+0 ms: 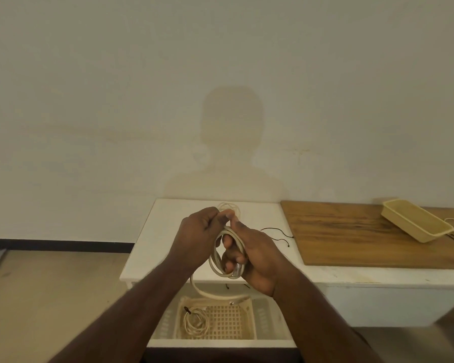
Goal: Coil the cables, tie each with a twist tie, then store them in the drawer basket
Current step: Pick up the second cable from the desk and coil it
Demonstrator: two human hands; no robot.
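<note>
— Up front, what?
— Plain pale wall (89, 100), white counter (152, 244), brown wooden board (364, 237).
— And both hands?
— Left (198, 238) and right (254, 254) gripping thick cream coiled cable (215, 260) above open drawer's cream lattice basket (228, 323).

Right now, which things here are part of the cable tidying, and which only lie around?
Part of the job:
- cable being coiled, held by left hand and right hand
- tied coil in drawer basket
- loose cable
- twist ties

Lying about:
- wooden board
- beige tray
</note>
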